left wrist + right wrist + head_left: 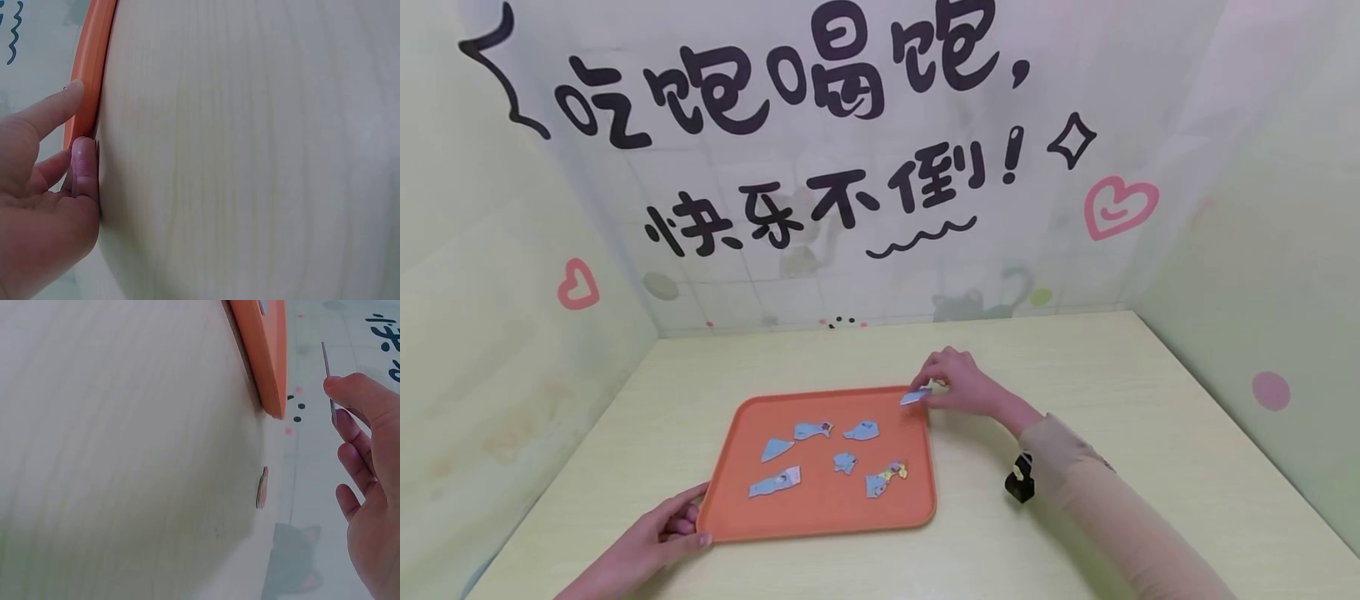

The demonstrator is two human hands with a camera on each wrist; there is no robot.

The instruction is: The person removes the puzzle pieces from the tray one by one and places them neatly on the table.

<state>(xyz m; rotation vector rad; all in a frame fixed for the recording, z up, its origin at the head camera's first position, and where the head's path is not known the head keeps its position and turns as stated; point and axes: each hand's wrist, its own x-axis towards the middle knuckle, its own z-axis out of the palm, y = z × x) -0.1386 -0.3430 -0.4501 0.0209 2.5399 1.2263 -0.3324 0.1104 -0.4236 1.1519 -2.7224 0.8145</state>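
An orange tray (820, 515) bears several flat, irregular light-blue puzzle pieces, among them a triangular one (777, 450), a long one (775, 482) and one with yellow parts (877, 486). My left hand (651, 533) grips the tray's near left corner, thumb at the rim and other fingers curled against its side. Over the far right corner of the tray, my right hand (958, 383) pinches a light-blue puzzle piece (913, 397) between thumb and fingers. Seen edge-on in the right wrist view, that piece is a thin sheet held above the table.
A loose flat piece (262, 487) lies on the pale wooden table (1037, 358) beyond the tray's far right corner. A small black object (1020, 479) shows beside the right sleeve (1105, 483). Printed walls stand behind the table and on both sides.
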